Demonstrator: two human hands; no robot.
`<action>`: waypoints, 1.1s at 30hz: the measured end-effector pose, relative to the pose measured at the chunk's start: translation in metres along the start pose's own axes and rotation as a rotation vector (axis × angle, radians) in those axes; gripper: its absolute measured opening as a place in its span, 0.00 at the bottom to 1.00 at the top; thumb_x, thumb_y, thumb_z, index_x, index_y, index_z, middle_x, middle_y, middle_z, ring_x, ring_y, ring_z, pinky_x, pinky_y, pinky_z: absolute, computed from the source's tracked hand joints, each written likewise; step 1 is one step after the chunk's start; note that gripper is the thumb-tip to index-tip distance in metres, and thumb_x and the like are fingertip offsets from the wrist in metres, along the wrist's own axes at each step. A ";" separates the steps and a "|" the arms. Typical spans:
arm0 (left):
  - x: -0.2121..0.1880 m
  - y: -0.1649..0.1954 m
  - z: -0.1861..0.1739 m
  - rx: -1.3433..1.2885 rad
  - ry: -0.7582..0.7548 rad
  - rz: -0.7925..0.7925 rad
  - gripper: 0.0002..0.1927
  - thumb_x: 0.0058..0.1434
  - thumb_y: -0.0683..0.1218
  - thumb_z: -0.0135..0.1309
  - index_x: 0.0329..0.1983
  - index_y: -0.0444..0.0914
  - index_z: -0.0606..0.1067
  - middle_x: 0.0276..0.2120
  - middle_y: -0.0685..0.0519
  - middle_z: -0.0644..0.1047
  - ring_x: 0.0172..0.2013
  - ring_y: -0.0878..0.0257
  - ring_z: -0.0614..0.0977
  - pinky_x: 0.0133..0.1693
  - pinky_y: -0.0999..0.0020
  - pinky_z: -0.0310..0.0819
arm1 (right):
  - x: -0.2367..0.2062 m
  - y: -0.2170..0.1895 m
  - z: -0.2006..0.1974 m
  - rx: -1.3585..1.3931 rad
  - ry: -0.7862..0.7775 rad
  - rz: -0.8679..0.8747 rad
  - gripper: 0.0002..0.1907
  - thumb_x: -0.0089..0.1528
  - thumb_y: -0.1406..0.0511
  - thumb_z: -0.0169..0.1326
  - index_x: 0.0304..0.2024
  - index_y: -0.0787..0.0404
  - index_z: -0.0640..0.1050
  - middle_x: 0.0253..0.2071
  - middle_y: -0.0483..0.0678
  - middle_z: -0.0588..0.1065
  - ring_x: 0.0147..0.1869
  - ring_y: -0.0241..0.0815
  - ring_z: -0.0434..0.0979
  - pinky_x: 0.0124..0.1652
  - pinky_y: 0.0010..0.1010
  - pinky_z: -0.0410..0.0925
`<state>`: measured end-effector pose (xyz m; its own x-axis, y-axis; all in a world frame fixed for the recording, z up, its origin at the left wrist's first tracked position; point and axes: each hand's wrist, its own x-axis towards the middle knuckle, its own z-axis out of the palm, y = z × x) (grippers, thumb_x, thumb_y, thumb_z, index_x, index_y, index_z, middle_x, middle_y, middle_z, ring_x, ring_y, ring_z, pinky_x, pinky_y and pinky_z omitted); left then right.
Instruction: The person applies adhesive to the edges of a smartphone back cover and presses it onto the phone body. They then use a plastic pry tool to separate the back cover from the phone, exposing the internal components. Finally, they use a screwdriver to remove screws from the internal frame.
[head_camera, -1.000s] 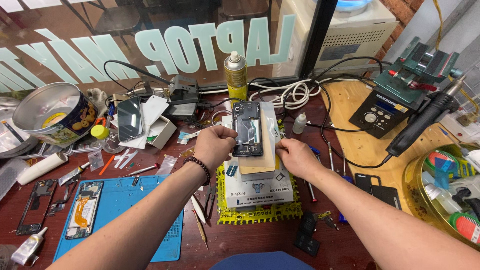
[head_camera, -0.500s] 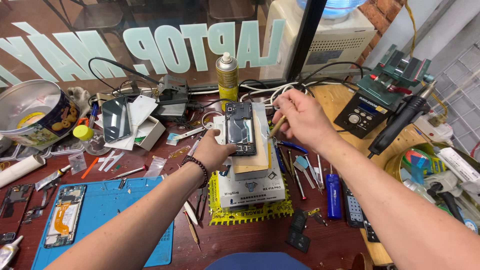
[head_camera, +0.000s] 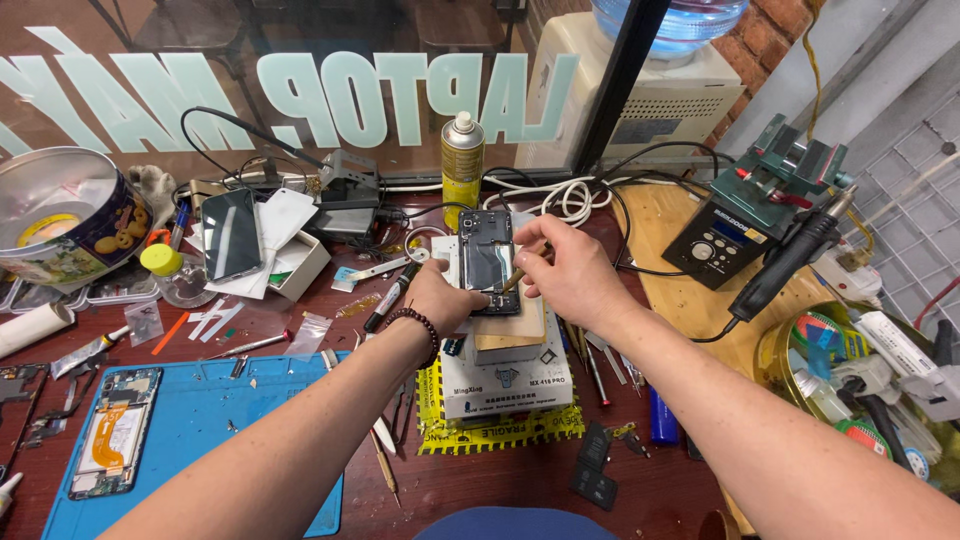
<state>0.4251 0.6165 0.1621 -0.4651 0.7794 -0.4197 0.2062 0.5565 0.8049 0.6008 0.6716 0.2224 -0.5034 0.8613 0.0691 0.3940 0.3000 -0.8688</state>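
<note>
An opened black phone (head_camera: 489, 262) lies on a stack of small boxes (head_camera: 505, 385) at the middle of the bench. My left hand (head_camera: 442, 297) presses on the phone's lower left edge, a dark bead bracelet on its wrist. My right hand (head_camera: 568, 273) pinches a thin yellowish tool (head_camera: 512, 282) whose tip touches the phone's right side.
A yellow spray can (head_camera: 462, 167) stands behind the phone. A blue mat (head_camera: 215, 420) at the left carries another opened phone (head_camera: 115, 432). A round tin (head_camera: 62, 215) sits far left. A soldering station (head_camera: 725, 235) with a dark handpiece (head_camera: 790, 265) and cluttered bins fill the right.
My right hand went from the phone's right side to the back right, came back with the thin tool and now holds it at the phone. The left hand stayed on the phone.
</note>
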 end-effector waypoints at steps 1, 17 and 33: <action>0.000 0.000 0.000 0.000 0.000 0.004 0.50 0.45 0.43 0.71 0.71 0.39 0.60 0.52 0.44 0.78 0.41 0.55 0.86 0.31 0.59 0.86 | 0.000 0.000 0.000 -0.007 0.003 0.004 0.11 0.62 0.67 0.56 0.47 0.63 0.76 0.34 0.46 0.78 0.31 0.34 0.82 0.31 0.28 0.78; -0.001 0.006 -0.011 0.103 -0.017 0.052 0.49 0.45 0.46 0.70 0.71 0.38 0.61 0.50 0.42 0.80 0.40 0.55 0.86 0.30 0.61 0.85 | 0.000 -0.034 0.001 -0.374 -0.144 -0.344 0.11 0.61 0.66 0.54 0.46 0.59 0.77 0.37 0.52 0.82 0.44 0.50 0.84 0.42 0.40 0.75; 0.018 0.007 -0.006 0.133 -0.040 0.115 0.45 0.43 0.49 0.71 0.66 0.37 0.67 0.51 0.43 0.81 0.45 0.55 0.86 0.39 0.62 0.84 | 0.015 -0.054 0.014 -0.478 -0.190 -0.310 0.10 0.61 0.66 0.53 0.43 0.58 0.82 0.39 0.55 0.81 0.46 0.56 0.81 0.46 0.43 0.72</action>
<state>0.4130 0.6330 0.1629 -0.3976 0.8494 -0.3469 0.3695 0.4943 0.7868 0.5610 0.6629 0.2634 -0.7617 0.6286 0.1570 0.4864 0.7149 -0.5023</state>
